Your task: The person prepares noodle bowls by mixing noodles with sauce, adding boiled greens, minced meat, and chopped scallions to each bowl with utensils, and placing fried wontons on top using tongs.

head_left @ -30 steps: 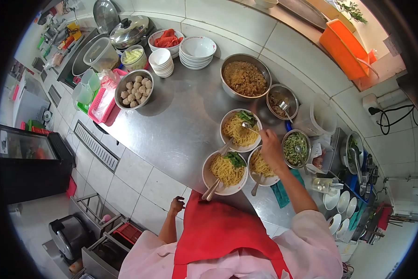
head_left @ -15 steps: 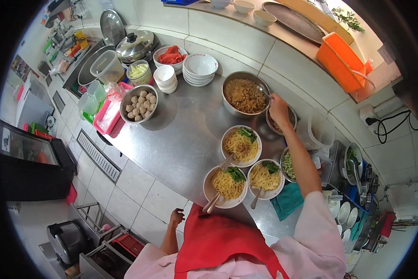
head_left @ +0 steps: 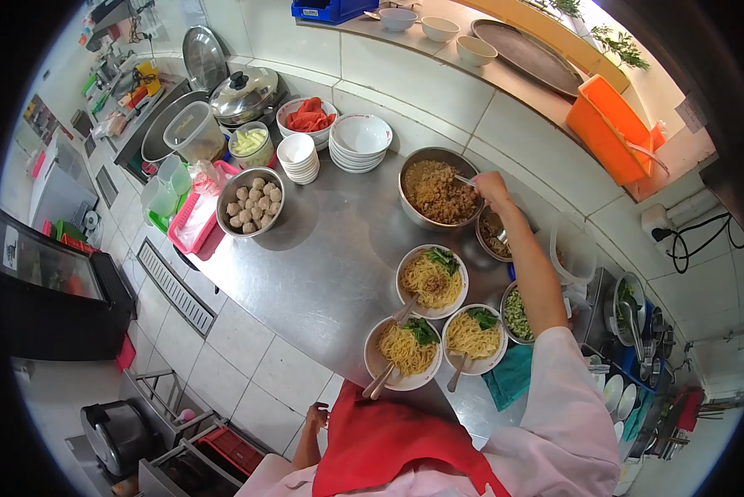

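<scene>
My right hand is closed around the handle of a spoon, whose end is sunk in the brown minced meat in a large steel bowl. Low beside the red apron hangs my left hand, holding nothing, its fingers loosely apart. Below the meat bowl stand three white bowls of yellow noodles with greens: the upper one has some mince on top, the left one and the right one sit nearer me. Utensil handles stick out of all three.
A steel bowl of meatballs stands at left, near stacked white bowls and small cups. Right of the noodles are a bowl of chopped greens, a green cloth and a clear plastic container. An orange bin sits on the ledge.
The view has shifted slightly, so the table things appear a little lower. My right hand has moved slightly with the spoon in the mince, and my left hand hangs lower in view.
</scene>
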`<action>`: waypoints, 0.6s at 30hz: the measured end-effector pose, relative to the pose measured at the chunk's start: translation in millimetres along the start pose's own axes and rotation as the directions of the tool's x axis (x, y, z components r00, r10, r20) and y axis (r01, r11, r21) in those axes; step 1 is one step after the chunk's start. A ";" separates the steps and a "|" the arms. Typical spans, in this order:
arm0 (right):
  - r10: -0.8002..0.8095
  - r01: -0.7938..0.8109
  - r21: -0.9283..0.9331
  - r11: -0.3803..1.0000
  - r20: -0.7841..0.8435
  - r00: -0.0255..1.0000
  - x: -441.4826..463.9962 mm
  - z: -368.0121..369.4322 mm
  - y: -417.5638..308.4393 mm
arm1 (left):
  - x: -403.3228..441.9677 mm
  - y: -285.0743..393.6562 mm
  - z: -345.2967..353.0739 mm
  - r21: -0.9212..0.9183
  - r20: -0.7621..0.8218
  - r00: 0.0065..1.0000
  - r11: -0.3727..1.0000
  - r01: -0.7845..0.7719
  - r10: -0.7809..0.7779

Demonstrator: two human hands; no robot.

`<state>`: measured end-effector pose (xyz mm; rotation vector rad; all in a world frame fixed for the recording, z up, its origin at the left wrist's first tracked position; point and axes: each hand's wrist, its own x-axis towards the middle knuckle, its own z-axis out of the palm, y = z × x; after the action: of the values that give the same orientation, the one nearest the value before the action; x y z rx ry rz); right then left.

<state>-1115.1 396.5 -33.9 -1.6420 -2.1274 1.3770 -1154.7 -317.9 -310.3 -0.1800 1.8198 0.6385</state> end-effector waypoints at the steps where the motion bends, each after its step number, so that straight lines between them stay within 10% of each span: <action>1: 0.002 -0.002 -0.001 1.000 -0.003 1.000 -5.3 -3.0 0.9 | 6.6 -0.8 -1.8 0.018 0.010 1.000 1.000 -0.014 0.014; 6: -0.046 -0.017 0.430 0.903 0.137 0.990 -40.6 -12.9 17.6 | 19.4 15.0 -5.3 -0.070 -0.004 0.999 0.996 -0.047 0.047; 13: -0.118 -0.037 0.569 0.821 0.233 0.965 -148.9 -2.4 33.8 | 30.4 44.0 -8.6 -0.046 0.028 0.989 0.988 -0.144 0.145; 18: -0.572 0.520 -0.297 0.801 -0.121 0.812 -211.6 55.9 98.9 | 30.7 37.7 -7.7 -0.023 0.059 0.991 0.993 -0.118 0.119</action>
<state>-992.1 190.8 -49.7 -1.0189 -2.4450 0.7500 -1187.8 -284.3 -324.3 -0.0646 1.7760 0.7375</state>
